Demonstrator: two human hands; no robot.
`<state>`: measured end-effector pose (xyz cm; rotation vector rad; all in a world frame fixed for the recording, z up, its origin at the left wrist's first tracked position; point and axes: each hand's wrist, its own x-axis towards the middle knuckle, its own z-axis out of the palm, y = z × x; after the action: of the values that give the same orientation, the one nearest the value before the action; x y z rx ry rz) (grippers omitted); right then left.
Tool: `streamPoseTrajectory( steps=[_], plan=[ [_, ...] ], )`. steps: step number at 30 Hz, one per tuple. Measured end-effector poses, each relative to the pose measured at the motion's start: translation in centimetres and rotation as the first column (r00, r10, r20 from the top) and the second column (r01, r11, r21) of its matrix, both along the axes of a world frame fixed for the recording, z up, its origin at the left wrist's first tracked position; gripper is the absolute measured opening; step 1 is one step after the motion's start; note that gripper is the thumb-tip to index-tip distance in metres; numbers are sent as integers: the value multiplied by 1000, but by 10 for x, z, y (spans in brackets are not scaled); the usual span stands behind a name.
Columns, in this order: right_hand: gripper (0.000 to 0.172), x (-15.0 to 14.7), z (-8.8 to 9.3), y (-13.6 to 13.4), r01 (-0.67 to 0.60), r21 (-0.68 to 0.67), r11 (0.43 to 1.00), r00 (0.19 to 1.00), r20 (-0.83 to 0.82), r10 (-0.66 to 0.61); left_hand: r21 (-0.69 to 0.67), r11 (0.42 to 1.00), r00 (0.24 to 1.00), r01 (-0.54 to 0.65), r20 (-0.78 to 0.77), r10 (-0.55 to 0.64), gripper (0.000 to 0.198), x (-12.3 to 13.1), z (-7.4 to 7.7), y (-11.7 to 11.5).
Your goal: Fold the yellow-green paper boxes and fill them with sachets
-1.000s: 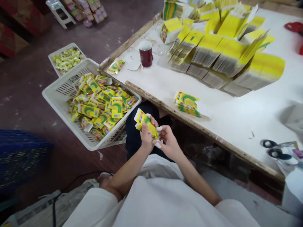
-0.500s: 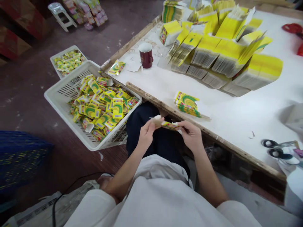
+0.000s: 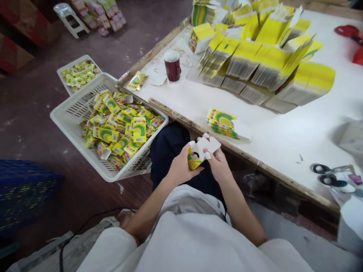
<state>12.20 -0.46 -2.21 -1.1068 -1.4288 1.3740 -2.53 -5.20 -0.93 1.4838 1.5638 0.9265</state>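
Observation:
Above my lap, a small yellow-green carton [image 3: 195,162] is held between both hands, its white flaps spread at the top. My left hand [image 3: 180,166] wraps round the carton's left side. With thumb and fingers, my right hand [image 3: 219,163] pinches a white flap on the right. A short stack of flat yellow-green cartons [image 3: 222,124] lies on the table just beyond my hands. To the left, a white plastic basket [image 3: 68,124] holds a heap of similar small cartons [image 3: 116,130].
Bundles of flat cartons [image 3: 255,64] fill the table's far side. A maroon mug [image 3: 172,68] and a packet [image 3: 137,81] stand near its left corner. Scissors [image 3: 330,175] lie at right. A smaller tray [image 3: 61,73] and a blue crate [image 3: 28,189] sit at left.
The carton has turned from edge-on to showing its white flaps spread. My hands have drawn closer together, the right one moving left. The view has shifted slightly.

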Motion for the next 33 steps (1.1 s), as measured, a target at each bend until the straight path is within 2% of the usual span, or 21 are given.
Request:
streamPoseTrajectory(
  steps=[2, 4, 6, 8, 10, 12, 14, 16, 18, 20, 23, 26, 28, 29, 33],
  plan=[
    [59, -4, -3, 1, -159, -201, 967, 985, -92, 143, 36, 999, 999, 19, -32, -17, 75, 2, -3, -1],
    [59, -6, -3, 0, -222, -276, 935, 971, -147, 187, 62, 998, 999, 26, -48, -23, 61, 3, -4, 0],
    [62, -6, -2, -1, -193, -224, 955, 977, -132, 166, 46, 999, 999, 14, -52, -12, 53, 2, -5, 1],
    [65, -6, -2, -2, -179, -82, 980, 984, -35, 176, 4, 1000, 999, 14, -35, -14, 53, 0, -7, 2],
    [62, -4, -2, -4, -226, 77, 971, 970, 108, 217, -11, 1000, 1000, 19, 1, -19, 60, 0, -12, 4],
    [52, -3, -4, -5, -271, 211, 939, 950, 218, 225, 44, 999, 1000, -3, 16, 2, 70, 1, -17, 6],
    [49, 0, -6, -3, -224, 316, 922, 959, 242, 150, 127, 991, 998, -40, -33, 45, 78, 1, -20, 7],
    [53, 5, -8, 0, -140, 374, 917, 971, 232, 53, 159, 986, 990, -52, -124, 72, 76, -1, -18, 7],
    [58, 11, -8, 2, -153, 397, 905, 962, 271, 43, 132, 990, 980, -50, -187, 74, 67, -5, -13, 7],
    [58, 17, -8, 4, -273, 386, 881, 926, 353, 132, 105, 994, 981, -38, -187, 57, 58, -11, -7, 7],
    [45, 31, -4, 7, -409, 324, 853, 866, 432, 251, 100, 995, 994, -24, -108, 35, 53, -21, 0, 8],
    [31, 46, 5, 16, -518, 285, 807, 823, 425, 378, 85, 996, 999, 34, -11, -33, 55, -27, 5, 11],
    [29, 52, 11, 21, -585, 269, 765, 789, 407, 460, 93, 994, 998, 65, -4, -65, 57, -27, 7, 12],
    [30, 53, 14, 22, -591, 264, 762, 787, 398, 472, 102, 993, 998, 66, -11, -65, 57, -26, 8, 13],
    [35, 42, 13, 16, -509, 283, 813, 842, 358, 403, 138, 990, 1000, 12, -13, -11, 54, -21, 10, 13]
  ],
)
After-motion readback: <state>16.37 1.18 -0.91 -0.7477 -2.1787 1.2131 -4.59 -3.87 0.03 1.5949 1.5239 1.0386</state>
